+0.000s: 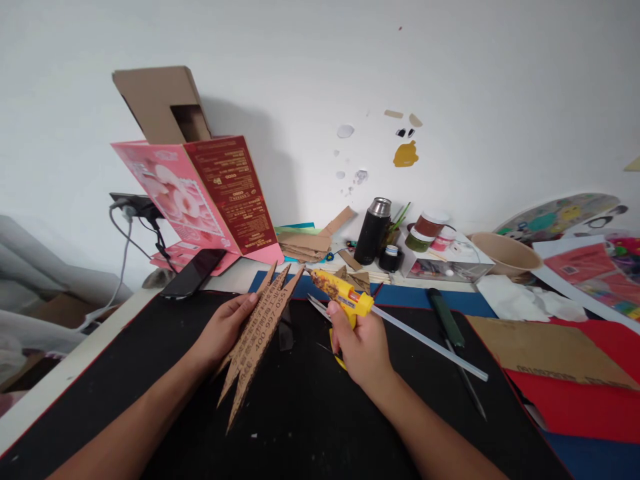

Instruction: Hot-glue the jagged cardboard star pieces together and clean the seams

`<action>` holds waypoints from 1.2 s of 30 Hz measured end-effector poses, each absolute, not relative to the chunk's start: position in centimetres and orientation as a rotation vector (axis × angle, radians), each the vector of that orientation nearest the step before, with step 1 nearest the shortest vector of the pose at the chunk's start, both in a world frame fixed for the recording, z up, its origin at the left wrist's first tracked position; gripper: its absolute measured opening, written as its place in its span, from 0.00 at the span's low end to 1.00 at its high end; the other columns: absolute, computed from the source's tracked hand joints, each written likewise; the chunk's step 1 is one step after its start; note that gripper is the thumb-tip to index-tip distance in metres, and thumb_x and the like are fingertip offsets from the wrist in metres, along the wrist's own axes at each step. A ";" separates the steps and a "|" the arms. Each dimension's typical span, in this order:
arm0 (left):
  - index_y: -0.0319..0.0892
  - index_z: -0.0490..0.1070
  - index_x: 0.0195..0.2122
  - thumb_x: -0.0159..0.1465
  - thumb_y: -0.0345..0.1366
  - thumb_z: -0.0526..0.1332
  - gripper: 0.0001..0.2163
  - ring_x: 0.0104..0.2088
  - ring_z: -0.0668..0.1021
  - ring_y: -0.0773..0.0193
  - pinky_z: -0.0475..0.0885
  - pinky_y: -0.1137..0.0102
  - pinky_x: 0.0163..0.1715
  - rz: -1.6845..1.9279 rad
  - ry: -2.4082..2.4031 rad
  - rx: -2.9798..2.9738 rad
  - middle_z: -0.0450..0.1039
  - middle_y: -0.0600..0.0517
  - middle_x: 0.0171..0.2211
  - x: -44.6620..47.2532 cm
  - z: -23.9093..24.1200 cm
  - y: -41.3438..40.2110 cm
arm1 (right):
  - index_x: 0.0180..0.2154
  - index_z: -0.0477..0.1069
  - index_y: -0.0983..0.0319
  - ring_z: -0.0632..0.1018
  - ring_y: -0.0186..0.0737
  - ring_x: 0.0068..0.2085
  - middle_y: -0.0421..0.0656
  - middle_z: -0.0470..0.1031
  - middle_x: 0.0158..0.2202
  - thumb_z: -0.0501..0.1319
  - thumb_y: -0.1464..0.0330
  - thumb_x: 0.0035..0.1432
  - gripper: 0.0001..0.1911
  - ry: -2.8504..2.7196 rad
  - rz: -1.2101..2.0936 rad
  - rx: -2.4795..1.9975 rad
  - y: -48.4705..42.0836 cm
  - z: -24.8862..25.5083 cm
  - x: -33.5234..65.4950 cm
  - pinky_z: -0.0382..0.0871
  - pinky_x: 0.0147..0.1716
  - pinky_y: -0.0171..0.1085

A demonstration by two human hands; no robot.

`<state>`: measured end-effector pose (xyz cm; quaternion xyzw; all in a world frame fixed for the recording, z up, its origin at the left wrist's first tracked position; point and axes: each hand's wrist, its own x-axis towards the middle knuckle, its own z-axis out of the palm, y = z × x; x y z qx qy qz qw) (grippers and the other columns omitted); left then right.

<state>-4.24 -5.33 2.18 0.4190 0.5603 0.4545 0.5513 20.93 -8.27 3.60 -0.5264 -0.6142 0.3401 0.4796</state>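
Note:
My left hand (225,330) grips a brown cardboard cutout (260,333) with long pointed ends and printed characters, tilted above the black mat. Closed round the handle of a yellow hot glue gun (345,293) is my right hand (363,347). A long translucent glue stick (435,343) sticks out of the gun's back. The gun's nozzle is at the upper right tip of the cardboard; whether they touch I cannot tell. Partly hidden behind the gun and hand lies a pair of scissors (320,307) with yellow handles.
A black mat (310,427) covers the desk's middle. A phone (193,273) leans by a pink box (200,200) at left. Behind stand a black thermos (373,233) and paint jars (430,225). To the right lie a green-handled knife (445,320), cardboard (545,347) and red sheet (575,407).

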 end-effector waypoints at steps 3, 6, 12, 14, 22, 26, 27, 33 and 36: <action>0.41 0.80 0.32 0.43 0.70 0.75 0.34 0.27 0.74 0.61 0.69 0.70 0.28 1.088 1.345 0.990 0.78 0.51 0.26 -4.3 2.1 -5.3 | 0.19 0.64 0.56 0.72 0.37 0.18 0.38 0.66 0.13 0.54 0.44 0.72 0.33 -1.505 0.830 -1.278 -8.3 3.6 20.9 0.64 0.22 0.35; 0.42 0.80 0.32 0.42 0.70 0.75 0.34 0.27 0.74 0.61 0.68 0.70 0.28 1.095 1.348 0.986 0.78 0.52 0.26 -4.4 2.0 -5.2 | 0.19 0.63 0.56 0.71 0.37 0.18 0.38 0.65 0.13 0.54 0.44 0.72 0.33 -1.507 0.825 -1.286 -8.3 3.6 20.9 0.64 0.22 0.35; 0.41 0.80 0.33 0.43 0.69 0.76 0.34 0.27 0.74 0.62 0.68 0.71 0.28 1.099 1.337 0.975 0.78 0.51 0.27 -4.4 1.9 -5.3 | 0.20 0.64 0.55 0.71 0.37 0.17 0.37 0.65 0.13 0.54 0.45 0.72 0.32 -1.514 0.826 -1.284 -8.3 3.8 20.9 0.64 0.22 0.35; 0.41 0.81 0.34 0.45 0.69 0.75 0.33 0.28 0.74 0.61 0.68 0.70 0.29 1.096 1.334 0.987 0.79 0.51 0.28 -4.4 1.8 -5.4 | 0.20 0.64 0.55 0.71 0.38 0.18 0.37 0.65 0.12 0.55 0.45 0.72 0.31 -1.509 0.819 -1.287 -8.3 3.7 20.9 0.64 0.22 0.35; 0.41 0.81 0.33 0.45 0.68 0.76 0.33 0.26 0.75 0.62 0.69 0.70 0.28 1.097 1.315 0.982 0.80 0.50 0.28 -4.5 1.7 -5.2 | 0.22 0.66 0.56 0.72 0.39 0.18 0.38 0.66 0.13 0.55 0.44 0.71 0.31 -1.493 0.827 -1.294 -8.2 3.4 21.0 0.65 0.21 0.35; 0.41 0.82 0.34 0.45 0.68 0.76 0.33 0.26 0.74 0.63 0.68 0.71 0.28 1.095 1.319 0.966 0.80 0.51 0.27 -4.5 1.8 -5.2 | 0.21 0.64 0.56 0.72 0.38 0.18 0.38 0.66 0.13 0.55 0.44 0.71 0.32 -1.487 0.828 -1.288 -8.2 3.4 21.0 0.64 0.22 0.35; 0.41 0.82 0.35 0.45 0.68 0.76 0.33 0.26 0.74 0.63 0.68 0.71 0.28 1.094 1.322 0.965 0.79 0.51 0.27 -4.5 1.7 -5.2 | 0.20 0.64 0.56 0.72 0.38 0.18 0.38 0.66 0.13 0.55 0.44 0.72 0.32 -1.488 0.831 -1.290 -8.2 3.4 21.0 0.64 0.22 0.35; 0.41 0.81 0.33 0.44 0.67 0.77 0.32 0.26 0.73 0.64 0.67 0.71 0.27 1.104 1.313 0.938 0.78 0.52 0.26 -4.5 1.5 -5.1 | 0.20 0.64 0.55 0.71 0.38 0.18 0.38 0.65 0.13 0.55 0.45 0.72 0.32 -1.494 0.824 -1.292 -8.2 3.6 21.0 0.64 0.22 0.36; 0.41 0.81 0.33 0.44 0.67 0.78 0.32 0.26 0.73 0.64 0.67 0.72 0.27 1.098 1.298 0.932 0.78 0.52 0.27 -4.5 1.5 -5.2 | 0.20 0.64 0.55 0.72 0.38 0.18 0.38 0.66 0.13 0.55 0.46 0.72 0.31 -1.492 0.833 -1.291 -8.2 3.5 21.0 0.65 0.22 0.36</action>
